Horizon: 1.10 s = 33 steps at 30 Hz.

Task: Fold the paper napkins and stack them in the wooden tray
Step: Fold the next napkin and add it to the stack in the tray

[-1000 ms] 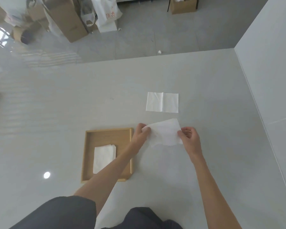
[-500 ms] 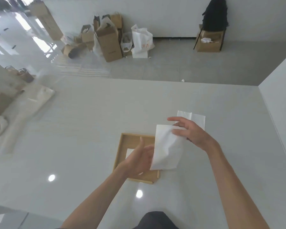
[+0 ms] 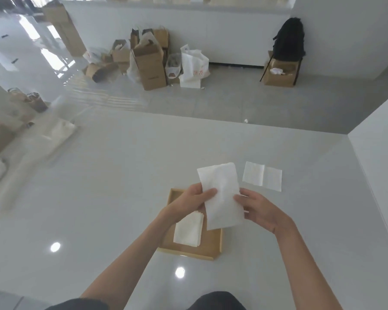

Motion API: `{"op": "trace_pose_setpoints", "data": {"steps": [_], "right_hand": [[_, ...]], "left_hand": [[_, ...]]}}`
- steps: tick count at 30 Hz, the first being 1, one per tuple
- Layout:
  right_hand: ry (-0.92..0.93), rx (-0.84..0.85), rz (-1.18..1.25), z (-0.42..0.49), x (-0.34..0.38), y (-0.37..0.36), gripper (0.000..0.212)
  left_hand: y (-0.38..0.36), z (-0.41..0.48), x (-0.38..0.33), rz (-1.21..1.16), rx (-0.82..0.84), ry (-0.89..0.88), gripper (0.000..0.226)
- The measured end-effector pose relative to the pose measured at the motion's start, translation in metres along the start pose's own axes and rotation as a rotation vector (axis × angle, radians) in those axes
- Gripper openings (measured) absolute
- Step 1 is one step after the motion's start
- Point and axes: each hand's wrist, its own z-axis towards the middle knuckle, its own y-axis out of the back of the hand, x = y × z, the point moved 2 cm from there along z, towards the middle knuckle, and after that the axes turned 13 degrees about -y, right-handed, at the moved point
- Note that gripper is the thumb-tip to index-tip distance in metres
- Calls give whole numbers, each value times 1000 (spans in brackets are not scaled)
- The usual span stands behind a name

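Left hand (image 3: pixel 192 201) and right hand (image 3: pixel 259 209) both pinching a thin white folded napkin (image 3: pixel 222 195) above square wooden tray (image 3: pixel 208 245); glossy table (image 3: pixel 121 198).

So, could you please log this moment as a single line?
left hand: holds napkin | right hand: holds napkin, above wooden tray | folded stack: in tray | spare napkin: on table

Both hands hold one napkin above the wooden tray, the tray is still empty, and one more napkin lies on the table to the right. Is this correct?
Not quite: the head view shows the wooden tray is not empty; folded napkins already lie in it. The rest holds: left hand and right hand hold one napkin, and another napkin lies on the table, right.
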Motion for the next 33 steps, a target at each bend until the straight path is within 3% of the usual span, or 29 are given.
{"op": "trace_pose_setpoints", "data": {"steps": [6,10,18,25,33], "right_hand": [[-7,-71,23,7,-13,-20,33],[32,-106,-115,3,-5,-26,31],[151,-111,-6,-2,1,-33,28],[241,-199,-100,-13,8,-33,26],[397,-174,-202,-26,23,-45,43]], "left_hand": [[19,-9,0,119,120,8,27],[29,-8,0,174,188,9,34],[46,-9,9,5,21,-5,29],[46,-17,3,-29,-35,-143,27],[52,-17,-1,50,-32,-239,32]]}}
